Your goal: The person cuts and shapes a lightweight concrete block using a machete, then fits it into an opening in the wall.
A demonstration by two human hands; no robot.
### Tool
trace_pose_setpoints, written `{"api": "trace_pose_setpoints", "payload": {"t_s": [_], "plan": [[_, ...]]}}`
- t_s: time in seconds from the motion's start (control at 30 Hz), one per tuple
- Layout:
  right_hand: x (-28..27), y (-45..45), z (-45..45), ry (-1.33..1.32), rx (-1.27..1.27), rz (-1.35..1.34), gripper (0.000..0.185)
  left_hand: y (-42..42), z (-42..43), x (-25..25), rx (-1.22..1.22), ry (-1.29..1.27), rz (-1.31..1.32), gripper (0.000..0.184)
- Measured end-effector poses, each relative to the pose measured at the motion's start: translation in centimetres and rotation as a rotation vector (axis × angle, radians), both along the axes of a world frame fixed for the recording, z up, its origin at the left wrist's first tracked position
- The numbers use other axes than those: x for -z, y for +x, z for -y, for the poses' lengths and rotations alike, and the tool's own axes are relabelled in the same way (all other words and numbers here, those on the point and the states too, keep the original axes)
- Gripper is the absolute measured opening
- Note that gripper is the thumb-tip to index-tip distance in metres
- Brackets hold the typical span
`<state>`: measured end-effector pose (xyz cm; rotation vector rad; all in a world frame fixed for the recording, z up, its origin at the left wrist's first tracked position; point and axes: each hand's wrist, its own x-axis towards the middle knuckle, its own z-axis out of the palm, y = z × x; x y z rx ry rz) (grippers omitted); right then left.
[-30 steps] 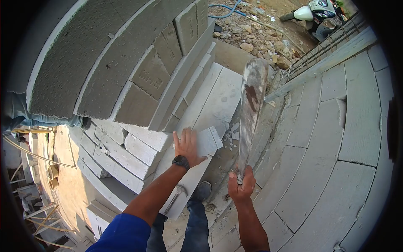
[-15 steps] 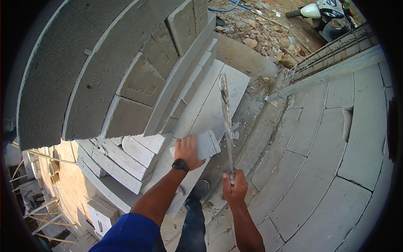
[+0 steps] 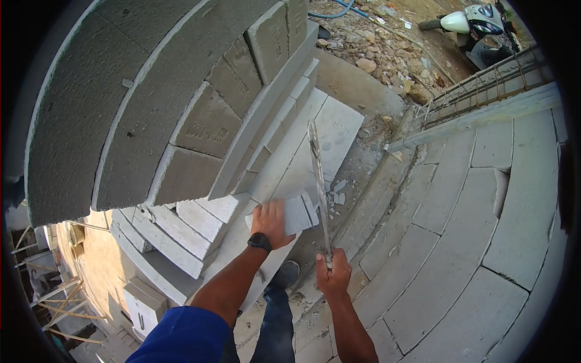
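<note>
My left hand (image 3: 272, 222), with a dark watch on its wrist, presses on a small grey block (image 3: 296, 213), its fingers bent over the block's left part. The block lies on a row of pale blocks (image 3: 333, 121). My right hand (image 3: 333, 272) is closed round the near end of a long metal blade (image 3: 318, 175). The blade is seen nearly edge-on, beside the right end of the small block. Small broken chips (image 3: 338, 192) lie on the ground just right of the blade.
Tall stacked blocks (image 3: 151, 103) rise at the left. A block wall (image 3: 460, 254) stands at the right, with a steel rebar frame (image 3: 490, 85) above it. Rubble (image 3: 387, 54) and a parked motorbike (image 3: 478, 27) are at the back. My shoe (image 3: 287, 274) is below the block.
The blade has turned from its broad face to nearly edge-on and moved left, beside the small block. My left hand has shifted slightly right and down, its fingers now bent over the block.
</note>
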<state>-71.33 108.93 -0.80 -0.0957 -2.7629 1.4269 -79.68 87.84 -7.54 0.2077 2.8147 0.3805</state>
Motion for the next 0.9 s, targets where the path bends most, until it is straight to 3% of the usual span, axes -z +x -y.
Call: {"api": "trace_pose_setpoints", "payload": {"t_s": [0.07, 0.17, 0.27, 0.37, 0.47, 0.67, 0.77, 0.87, 0.9], "plan": [[-2.2, -0.5, 0.0, -0.121, 0.053, -0.061, 0.024, 0.2, -0.1, 0.3, 0.002, 0.008, -0.011, 0.108], [-1.3, -0.2, 0.2, -0.156, 0.078, -0.175, 0.022, 0.3, 0.0, 0.6, -0.002, 0.011, 0.006, 0.108], [6.8, 1.9, -1.4, 0.132, -0.029, 0.218, 0.023, 0.1, -0.2, -0.4, -0.001, 0.005, -0.001, 0.101], [8.6, 1.7, -1.9, 0.225, -0.073, 0.399, 0.028, 0.0, -0.3, -0.3, 0.008, -0.005, -0.044, 0.101], [7.3, 1.5, -1.8, 0.099, -0.033, 0.261, 0.024, 0.1, -0.3, 0.2, 0.009, -0.016, 0.019, 0.108], [-1.5, -1.6, -2.4, -0.217, 0.166, -0.064, 0.023, 0.2, -0.7, 0.1, 0.034, -0.052, -0.010, 0.113], [1.9, -0.1, -1.0, -0.358, 0.309, -0.046, 0.023, -0.1, -0.6, 0.1, 0.030, -0.065, -0.005, 0.114], [10.0, 0.3, -1.5, 0.145, -0.067, 0.382, 0.026, 0.5, -1.1, 0.0, 0.022, -0.086, 0.008, 0.114], [11.4, 0.4, -1.5, 0.162, -0.083, 0.445, 0.032, 0.7, -1.0, 0.1, 0.025, -0.099, 0.020, 0.114]]}}
